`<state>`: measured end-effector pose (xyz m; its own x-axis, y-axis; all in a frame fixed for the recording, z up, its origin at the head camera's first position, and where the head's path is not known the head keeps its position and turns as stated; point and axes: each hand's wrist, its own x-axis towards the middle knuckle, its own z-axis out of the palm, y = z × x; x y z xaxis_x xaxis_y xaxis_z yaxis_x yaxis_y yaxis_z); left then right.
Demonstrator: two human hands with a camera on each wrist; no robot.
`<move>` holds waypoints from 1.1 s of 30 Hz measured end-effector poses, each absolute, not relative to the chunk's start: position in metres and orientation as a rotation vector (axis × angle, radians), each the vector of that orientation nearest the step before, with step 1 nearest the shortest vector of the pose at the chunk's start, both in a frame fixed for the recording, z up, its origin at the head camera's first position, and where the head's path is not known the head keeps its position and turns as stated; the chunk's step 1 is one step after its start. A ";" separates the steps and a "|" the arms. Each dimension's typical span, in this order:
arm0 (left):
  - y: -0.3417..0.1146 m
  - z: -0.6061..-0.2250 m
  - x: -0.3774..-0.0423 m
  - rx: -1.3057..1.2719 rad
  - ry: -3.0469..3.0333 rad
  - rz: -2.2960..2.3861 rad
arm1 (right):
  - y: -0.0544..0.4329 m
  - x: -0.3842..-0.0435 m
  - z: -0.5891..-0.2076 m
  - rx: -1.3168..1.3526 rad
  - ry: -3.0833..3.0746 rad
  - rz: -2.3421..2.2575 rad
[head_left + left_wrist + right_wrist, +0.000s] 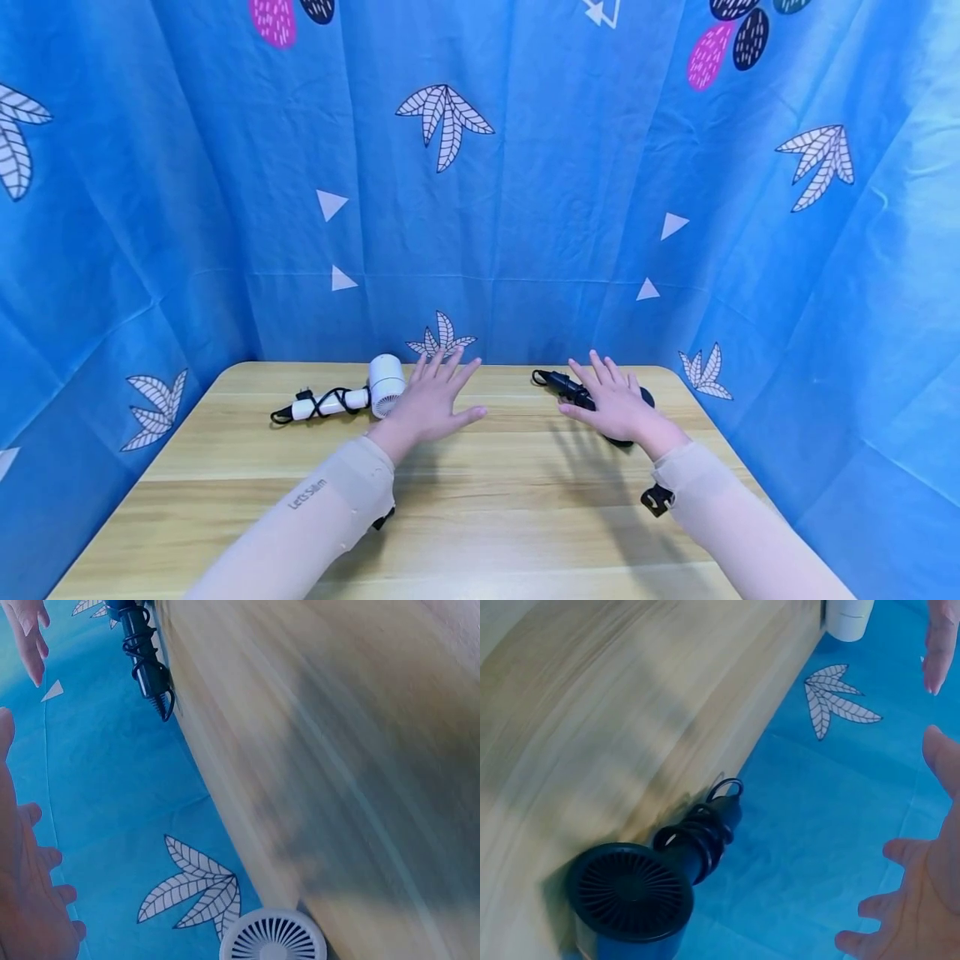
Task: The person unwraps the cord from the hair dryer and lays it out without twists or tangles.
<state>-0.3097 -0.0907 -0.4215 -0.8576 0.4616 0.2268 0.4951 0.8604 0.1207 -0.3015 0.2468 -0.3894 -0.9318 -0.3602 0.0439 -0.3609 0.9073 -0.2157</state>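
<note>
Over the table, my left hand (429, 398) is spread with its fingers straight, just right of a white hair dryer (386, 383) whose handle has a black cord wound round it. My right hand (618, 404) is spread too, raised above a black hair dryer (564, 384) and covering part of it in the head view. Neither hand holds anything. The right wrist view shows the black dryer's round vented end (630, 892) and its cord-wrapped handle (694, 844). In the left wrist view, the white dryer's vented end (274, 937) appears at the bottom edge.
Both dryers lie near the back of a light wooden table (480, 517). A blue patterned curtain (480, 208) hangs behind the table and along both sides. Dark mounts (657, 500) are strapped under the sleeved wrists.
</note>
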 end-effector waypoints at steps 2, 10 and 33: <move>-0.088 -0.425 -0.311 -0.744 -2.838 -0.271 | 0.249 -0.302 -0.390 0.568 -3.073 0.355; -0.080 -0.433 -0.312 -0.765 -2.833 -0.272 | 0.255 -0.302 -0.397 0.541 -3.068 0.348; -0.062 -0.445 -0.316 -0.817 -2.882 -0.301 | 0.269 -0.306 -0.418 0.466 -3.089 0.378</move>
